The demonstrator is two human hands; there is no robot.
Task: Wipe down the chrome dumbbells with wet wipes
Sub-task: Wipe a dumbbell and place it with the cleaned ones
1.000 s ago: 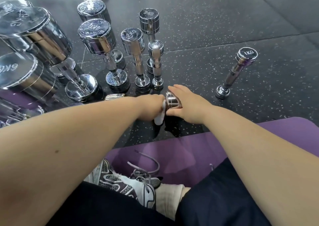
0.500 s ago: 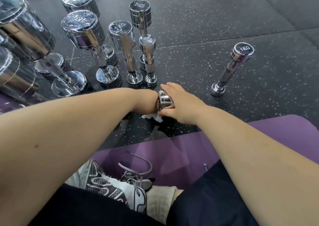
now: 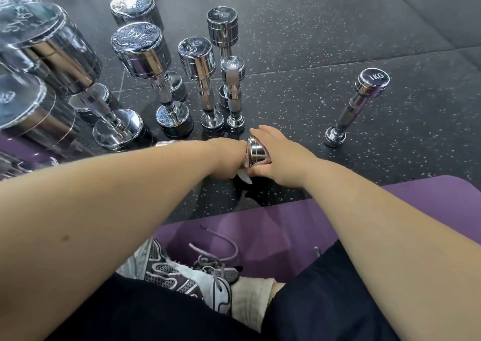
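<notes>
Dark speckled rubber floor (image 3: 325,28) of a gym, viewed from a seat on a purple mat (image 3: 281,226).

At the centre, right hand (image 3: 282,158) cupped over the chrome head of a small dumbbell (image 3: 256,153), fingers across the top and thumb underneath. Resting on the floor or lifted just off it, cannot tell. Left hand (image 3: 227,160) bunched round a white wet wipe (image 3: 244,177) and pressed against the inner side of that same head. Only a corner of the wipe visible, hanging below. Rest of the held dumbbell hidden behind the left wrist.

Just beyond the held dumbbell, a row of upright chrome dumbbells (image 3: 199,62), the small ones nearest and the larger ones off to its left. Well to its right, a lone 1KG dumbbell (image 3: 360,104) standing on end, apart from the others. Nearer than the held dumbbell, the mat, then a laced grey-and-white shoe (image 3: 182,275).

Probably mid-wipe around the head and neck. To do it well:
- Hold firm with the right hand so the polished, damp metal cannot slip or roll.
- Turn the dumbbell against the wipe rather than dabbing, working round the rim grooves and down the handle.
- Refold to a fresh face once soiled — then swap ends.
</notes>
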